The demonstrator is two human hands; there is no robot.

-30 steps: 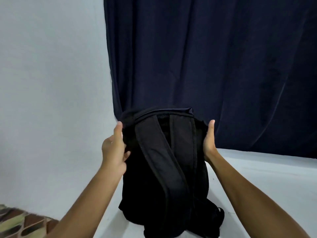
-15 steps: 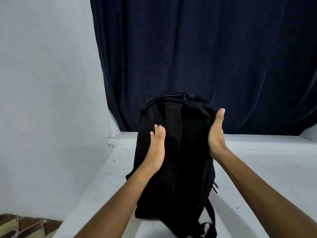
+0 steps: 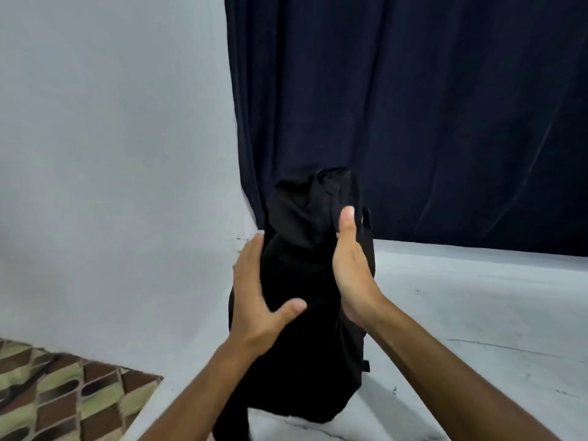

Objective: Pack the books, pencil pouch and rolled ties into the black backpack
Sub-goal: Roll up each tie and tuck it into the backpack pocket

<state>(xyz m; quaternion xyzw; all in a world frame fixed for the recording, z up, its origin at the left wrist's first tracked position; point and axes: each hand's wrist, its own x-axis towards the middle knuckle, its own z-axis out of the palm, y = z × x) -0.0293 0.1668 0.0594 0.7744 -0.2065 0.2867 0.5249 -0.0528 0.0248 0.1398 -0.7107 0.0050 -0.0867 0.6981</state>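
Backpack (image 3: 305,329): black, upright on the white surface (image 3: 477,313), its top slumped and creased. It stands at the surface's left end, just before the curtain. A short strap tab shows at its right edge, low down; a zip pull or strap end sticks up at its upper right, behind the right hand. Whether the zip is done up cannot be told.

Left hand (image 3: 254,294): fingers straight and together, laid flat along the backpack's left side, thumb spread across its near face. Palm pressed to the fabric; nothing gripped.

Right hand (image 3: 353,265): fingers straight, pointing up, palm turned inward against the backpack's right side. Flat contact, no curl round anything.

Both forearms bare, entering from the lower edge, one on each side of the backpack.

Curtain (image 3: 413,122): dark navy, hanging in folds directly behind the backpack.

Wall (image 3: 111,154): pale, plain, left of the backpack.

Floor (image 3: 57,396): brown and green patterned tiles, below and left of the backpack.
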